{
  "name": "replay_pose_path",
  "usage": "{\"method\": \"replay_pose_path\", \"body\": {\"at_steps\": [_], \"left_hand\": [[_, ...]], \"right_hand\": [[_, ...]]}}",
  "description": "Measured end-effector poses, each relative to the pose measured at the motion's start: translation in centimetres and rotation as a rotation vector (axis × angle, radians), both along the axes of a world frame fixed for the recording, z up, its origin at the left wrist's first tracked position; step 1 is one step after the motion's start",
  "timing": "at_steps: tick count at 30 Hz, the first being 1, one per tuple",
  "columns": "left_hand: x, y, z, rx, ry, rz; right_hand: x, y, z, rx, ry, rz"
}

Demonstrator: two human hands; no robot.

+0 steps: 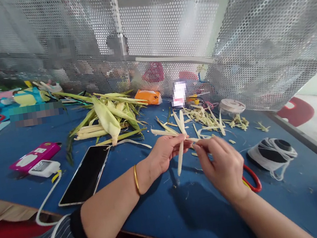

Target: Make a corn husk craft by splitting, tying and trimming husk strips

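My left hand [165, 152] pinches a pale strip of corn husk [181, 144] that runs from above my fingers down toward the blue table [166, 213]. My right hand [223, 163] is closed in a pinch at the same strip, just to its right, thumb and forefinger pressed on a thin piece. A gold bangle sits on my left wrist. Both hands hover just above the table surface. Behind them lies a pile of green and yellow corn husks [107, 116] and a scatter of cut husk strips [206, 118].
A black phone [86, 173] lies left of my hands, with a pink device [34, 155] and a white charger [44, 168] beyond. Red-handled scissors [252, 178], a spool of white thread [272, 151], an orange box [148, 96] and a perforated metal screen [180, 24] surround the work spot.
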State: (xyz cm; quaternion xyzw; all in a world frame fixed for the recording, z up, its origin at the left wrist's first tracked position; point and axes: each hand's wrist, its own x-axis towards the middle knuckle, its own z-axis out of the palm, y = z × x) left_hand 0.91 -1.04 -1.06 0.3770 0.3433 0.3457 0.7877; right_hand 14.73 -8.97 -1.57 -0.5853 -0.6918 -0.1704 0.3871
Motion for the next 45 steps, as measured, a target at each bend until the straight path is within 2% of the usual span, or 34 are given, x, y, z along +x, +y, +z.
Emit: {"method": "replay_pose_path", "body": {"at_steps": [1,3,6,8,10,12,14,16,19,21,22,24,26,30,34,37,42,45], "left_hand": [[-0.1,0.0,0.1,-0.003,0.003,-0.019],[-0.1,0.1,0.1,0.012,0.043,-0.027],[0.0,0.3,-0.5,0.113,0.162,0.023],[0.1,0.4,-0.9,0.199,0.219,0.032],[0.2,0.5,-1.0,0.254,0.255,0.030],[0.2,0.2,-0.7,0.294,0.307,0.013],[0.2,-0.4,-0.3,0.359,0.385,-0.086],[0.2,-1.2,-0.1,0.452,0.464,-0.287],[0.4,-2.1,-0.5,0.631,0.612,-0.421],[0.4,-2.3,-0.9,0.708,0.669,-0.451],[0.4,-2.2,-1.0,0.714,0.679,-0.451],[0.3,-2.0,-0.9,0.650,0.660,-0.415],[0.3,-1.6,-0.6,0.513,0.584,-0.329],[0.2,-1.0,0.2,0.250,0.353,-0.146],[0.3,-0.6,0.4,0.014,0.215,-0.016],[0.3,-0.4,0.4,-0.100,0.091,-0.016],[0.0,-0.1,0.8,-0.173,0.030,-0.092],[-0.2,0.0,1.2,-0.211,-0.023,-0.106]], "right_hand": [[0.4,0.2,0.1,0.035,-0.054,-0.068],[1.1,0.8,0.0,-0.033,-0.125,-0.101],[1.3,1.3,-0.7,-0.257,-0.134,0.022],[1.1,1.2,-0.9,-0.333,-0.103,0.080],[0.8,0.9,-0.7,-0.280,-0.090,0.073],[0.8,0.4,0.0,-0.125,-0.099,0.015],[0.9,0.1,0.7,0.023,-0.114,-0.049],[0.9,0.0,1.1,0.042,-0.113,-0.065],[0.7,0.2,1.0,-0.168,0.024,0.025],[0.5,0.4,0.8,-0.306,0.256,0.105],[0.4,0.4,0.7,-0.321,0.376,0.129],[0.2,0.2,0.8,-0.239,0.512,0.133],[0.0,-0.3,1.0,-0.108,0.465,0.106],[-0.4,-1.1,0.8,0.048,0.120,0.121],[-0.9,-0.9,0.4,0.062,-0.186,0.191],[-1.0,-0.5,0.3,0.040,-0.248,0.172],[-0.7,-0.4,0.4,0.095,-0.206,0.031],[-0.6,-0.4,0.3,0.122,-0.181,-0.008]]}}
